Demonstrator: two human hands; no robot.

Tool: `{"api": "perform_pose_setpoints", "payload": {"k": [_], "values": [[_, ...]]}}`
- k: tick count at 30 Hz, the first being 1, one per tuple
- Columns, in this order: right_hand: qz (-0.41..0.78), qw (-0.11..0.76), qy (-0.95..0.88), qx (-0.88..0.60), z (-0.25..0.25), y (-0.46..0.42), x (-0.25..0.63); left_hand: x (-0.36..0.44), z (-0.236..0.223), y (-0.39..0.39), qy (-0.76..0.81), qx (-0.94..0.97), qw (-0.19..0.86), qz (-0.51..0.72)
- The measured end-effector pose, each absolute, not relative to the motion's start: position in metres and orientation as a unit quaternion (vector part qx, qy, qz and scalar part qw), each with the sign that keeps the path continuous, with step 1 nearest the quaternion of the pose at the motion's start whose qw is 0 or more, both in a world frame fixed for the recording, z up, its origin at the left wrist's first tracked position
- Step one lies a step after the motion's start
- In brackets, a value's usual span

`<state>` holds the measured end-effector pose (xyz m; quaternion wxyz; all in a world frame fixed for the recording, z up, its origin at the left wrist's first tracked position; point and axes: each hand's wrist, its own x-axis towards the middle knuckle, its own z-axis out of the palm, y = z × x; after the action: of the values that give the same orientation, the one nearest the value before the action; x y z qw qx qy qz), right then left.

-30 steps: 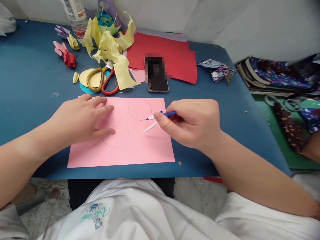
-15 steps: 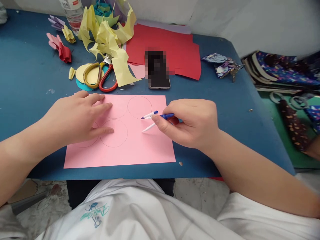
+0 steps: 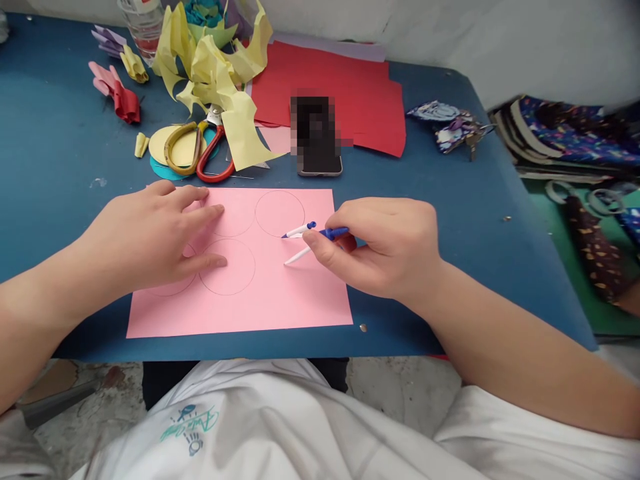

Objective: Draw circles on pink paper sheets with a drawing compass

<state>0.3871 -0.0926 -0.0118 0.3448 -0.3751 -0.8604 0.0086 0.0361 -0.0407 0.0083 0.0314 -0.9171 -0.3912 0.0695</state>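
A sheet of pink paper (image 3: 240,313) lies on the blue table, with several thin circles drawn on it. My left hand (image 3: 155,233) rests flat on the sheet's left part, fingers spread, covering some of the circles. In my right hand (image 3: 390,247) is a blue and white drawing compass (image 3: 300,253), pinched between thumb and fingers. Its two legs stand apart, the tips at the paper's right half just below the upper right circle. The upper part of the compass is hidden by my fingers.
Scissors (image 3: 213,150) with yellow and red handles lie behind the sheet, beside yellow paper scraps (image 3: 215,67). Further right are a phone (image 3: 320,157), red paper (image 3: 370,100) and keys (image 3: 471,143). Folded paper pieces (image 3: 125,100) and a bottle (image 3: 143,30) stand back left.
The view has shifted very slightly. Both hands and the compass keep almost the same place on the pink paper.
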Motion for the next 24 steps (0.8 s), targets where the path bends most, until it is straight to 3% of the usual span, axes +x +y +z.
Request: {"api": "perform_pose_setpoints", "payload": {"k": [5, 12, 19, 24], "values": [[-0.028, 0.377, -0.855, -0.355, -0.0128, -0.0898, 0.3847, 0.0382, 0.0082, -0.0397, -0.384, -0.917, 0.067, 0.083], [0.002, 0.331, -0.851, -0.409, -0.0154, -0.0915, 0.3861, 0.0403, 0.0086, -0.0402, -0.373, -0.917, 0.095, 0.100], [0.020, 0.330, -0.848, -0.415, -0.0136, -0.0925, 0.3838, 0.0389, 0.0072, -0.0405, -0.389, -0.916, 0.055, 0.085], [-0.003, 0.375, -0.858, -0.352, -0.0143, -0.0909, 0.3825, 0.0325, 0.0018, -0.0378, -0.400, -0.915, 0.019, 0.042]]}}
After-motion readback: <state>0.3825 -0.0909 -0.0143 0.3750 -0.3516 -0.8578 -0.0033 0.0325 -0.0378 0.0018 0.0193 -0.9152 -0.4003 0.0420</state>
